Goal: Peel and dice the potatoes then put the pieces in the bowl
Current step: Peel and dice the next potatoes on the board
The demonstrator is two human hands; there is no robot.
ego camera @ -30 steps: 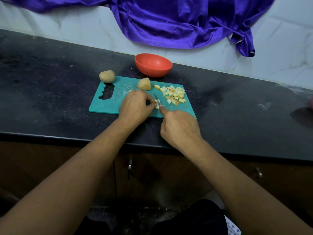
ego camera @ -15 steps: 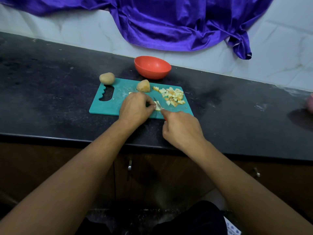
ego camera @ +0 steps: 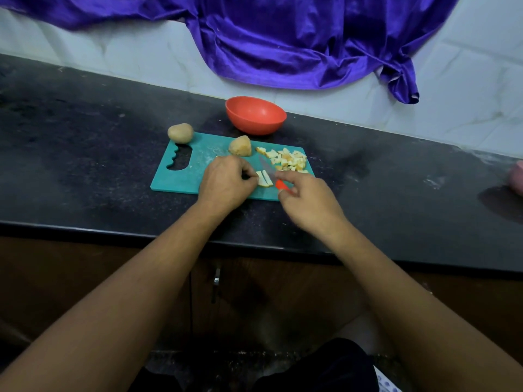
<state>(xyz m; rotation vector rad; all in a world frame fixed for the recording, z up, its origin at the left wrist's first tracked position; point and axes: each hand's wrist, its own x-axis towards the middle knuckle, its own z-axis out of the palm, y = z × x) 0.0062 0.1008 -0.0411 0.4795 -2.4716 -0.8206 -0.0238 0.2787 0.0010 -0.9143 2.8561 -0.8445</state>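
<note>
A teal cutting board (ego camera: 198,171) is seen at the centre of the frame on a black counter (ego camera: 85,154), with an orange-red bowl (ego camera: 254,116) set just above its upper edge; the inside of the bowl is not shown. A whole potato (ego camera: 180,133) is placed at the board's upper left corner, and a cut potato half (ego camera: 240,146) is stood near the upper middle of the board. A pile of diced pieces (ego camera: 288,159) is gathered on the board's upper right part. Below the pile, a few potato strips (ego camera: 264,178) are laid side by side and are steadied at their left end by the curled fingertips of the left hand (ego camera: 226,183). A knife (ego camera: 268,171) is gripped by its red handle in the right hand (ego camera: 308,202), with the forefinger stretched along it; the grey blade is angled toward the upper left over the strips. A purple cloth (ego camera: 297,38) is draped across the white tiled wall (ego camera: 467,89) at the top of the frame.
</note>
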